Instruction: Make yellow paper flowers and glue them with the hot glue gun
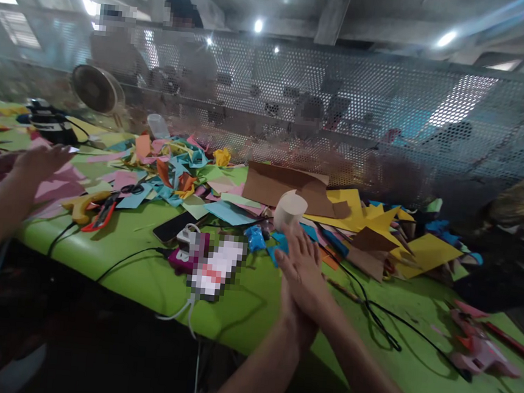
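Observation:
My right hand lies against my left hand, palm toward palm, above the green table in the middle. Its fingers are stretched out and point away from me. Most of the left hand, its fingers included, is hidden behind the right one. Right at the fingertips stands a curled roll of off-white paper. Whether part of it lies between the palms cannot be made out. Near the hands are a small blue packet and a brown paper sheet.
Cut coloured paper covers the table's back. A phone, a purple power socket, red-handled pliers and a yellow-handled tool lie left. Black cable and a pink glue gun lie right. A co-worker's hand is far left.

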`<state>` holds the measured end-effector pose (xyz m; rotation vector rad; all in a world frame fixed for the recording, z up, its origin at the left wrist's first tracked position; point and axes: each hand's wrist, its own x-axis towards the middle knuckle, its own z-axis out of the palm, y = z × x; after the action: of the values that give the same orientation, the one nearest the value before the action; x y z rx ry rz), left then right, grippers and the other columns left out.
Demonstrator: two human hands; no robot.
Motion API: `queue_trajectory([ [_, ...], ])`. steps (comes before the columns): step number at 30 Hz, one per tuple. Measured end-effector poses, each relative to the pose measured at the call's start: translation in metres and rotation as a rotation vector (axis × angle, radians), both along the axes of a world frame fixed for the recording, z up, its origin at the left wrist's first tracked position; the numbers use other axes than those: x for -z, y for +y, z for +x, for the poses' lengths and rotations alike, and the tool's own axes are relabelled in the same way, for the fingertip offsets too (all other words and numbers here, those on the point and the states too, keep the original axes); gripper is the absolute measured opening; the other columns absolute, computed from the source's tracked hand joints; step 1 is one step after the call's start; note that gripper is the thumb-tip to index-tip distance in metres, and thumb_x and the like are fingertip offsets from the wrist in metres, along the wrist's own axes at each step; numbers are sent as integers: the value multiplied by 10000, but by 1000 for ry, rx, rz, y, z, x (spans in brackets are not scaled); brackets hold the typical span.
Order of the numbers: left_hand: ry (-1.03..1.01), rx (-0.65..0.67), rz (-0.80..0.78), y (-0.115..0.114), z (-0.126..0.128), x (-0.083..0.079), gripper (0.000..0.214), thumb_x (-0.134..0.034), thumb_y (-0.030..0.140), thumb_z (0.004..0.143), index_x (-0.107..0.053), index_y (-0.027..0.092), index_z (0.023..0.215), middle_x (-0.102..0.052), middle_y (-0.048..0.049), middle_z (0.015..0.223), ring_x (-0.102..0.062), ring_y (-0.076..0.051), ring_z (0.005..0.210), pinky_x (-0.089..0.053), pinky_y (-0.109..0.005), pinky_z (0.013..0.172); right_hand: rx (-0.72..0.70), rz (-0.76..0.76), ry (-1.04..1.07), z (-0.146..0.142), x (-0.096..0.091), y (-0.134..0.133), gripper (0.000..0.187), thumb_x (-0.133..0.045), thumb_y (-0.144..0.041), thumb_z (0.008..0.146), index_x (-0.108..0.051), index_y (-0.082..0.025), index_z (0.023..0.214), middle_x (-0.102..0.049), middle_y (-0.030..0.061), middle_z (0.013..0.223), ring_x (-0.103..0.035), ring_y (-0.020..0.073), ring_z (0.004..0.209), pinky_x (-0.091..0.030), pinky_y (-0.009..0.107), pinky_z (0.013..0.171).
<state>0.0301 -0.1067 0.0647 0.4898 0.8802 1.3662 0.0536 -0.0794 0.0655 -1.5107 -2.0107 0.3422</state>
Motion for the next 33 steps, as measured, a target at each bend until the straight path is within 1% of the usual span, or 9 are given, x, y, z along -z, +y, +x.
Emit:
queue_trajectory([
  [4, -653, 187, 72, -6, -10, 4, 600, -237, 526, 1001, -660, 206, 1283, -592, -101, 1417, -506, -249, 1366, -410, -391, 1139, 19, -7, 190, 16, -19, 38, 650, -231, -612, 996, -280, -301, 1565, -228, 50, 1656, -166, 272, 1524, -163, 545, 1209],
  [7, -858, 216, 59, -3, -16, 5, 550, -291, 507, 1012, -687, 201, 1242, -596, -83, 1420, -498, -219, 1374, -380, -338, 1160, 18, 32, 199, 18, -25, 41, 651, -220, -606, 1000, -268, -292, 1568, -238, 64, 1651, -191, 271, 1518, -191, 549, 1199],
  [10, -833, 204, 51, 4, -16, 4, 562, -287, 545, 997, -638, 244, 1317, -554, -66, 1465, -451, -236, 1412, -361, -393, 1175, 16, 76, 56, 8, -16, 18, 648, -333, -606, 978, -354, -283, 1539, -229, 69, 1653, -164, 325, 1519, -90, 590, 1204],
  [13, -713, 99, 24, 9, -13, 4, 549, -217, 522, 1001, -563, 338, 1386, -502, -1, 1510, -381, -226, 1458, -312, -458, 1198, -51, 30, -51, -2, 2, -11, 607, -289, -558, 1005, -327, -298, 1552, -243, 59, 1650, -145, 313, 1525, -112, 593, 1203],
  [16, -675, -46, 62, 7, -9, 3, 551, -168, 508, 1003, -513, 395, 1417, -437, 69, 1553, -288, -166, 1499, -273, -379, 1220, -108, -5, -58, -3, 7, -19, 594, -275, -537, 1017, -285, -310, 1565, -217, 45, 1659, -104, 288, 1534, -153, 585, 1203],
  [23, -735, 167, 179, -1, -13, -10, 595, -271, 560, 984, -494, 277, 1458, -385, -13, 1591, -323, -240, 1486, -302, -402, 1213, 47, 152, -72, 4, -20, 6, 629, -242, -564, 1016, -269, -267, 1569, -160, 71, 1669, -104, 288, 1534, -91, 586, 1209],
  [28, -794, -254, 272, 6, -5, -11, 617, -78, 567, 986, -382, 408, 1499, -305, 97, 1618, -249, -196, 1513, -267, -409, 1226, -88, 78, -124, -5, -6, -20, 609, -248, -542, 1018, -262, -291, 1573, -218, 49, 1659, -50, 282, 1539, -149, 577, 1207],
  [30, -779, -10, 166, 5, -5, -10, 593, -90, 491, 1006, -405, 375, 1496, -346, 73, 1602, -268, -192, 1506, -260, -427, 1232, -20, 74, -120, -1, -9, -12, 600, -253, -535, 1018, -280, -290, 1566, -243, 61, 1650, -110, 282, 1533, -155, 581, 1203],
  [33, -759, 163, 126, 1, -9, -11, 601, -243, 541, 985, -454, 282, 1484, -383, -9, 1591, -278, -226, 1504, -292, -416, 1221, 107, 140, -106, 8, -22, 15, 611, -261, -546, 1013, -281, -283, 1564, -183, 85, 1664, -139, 304, 1527, -111, 622, 1190],
])
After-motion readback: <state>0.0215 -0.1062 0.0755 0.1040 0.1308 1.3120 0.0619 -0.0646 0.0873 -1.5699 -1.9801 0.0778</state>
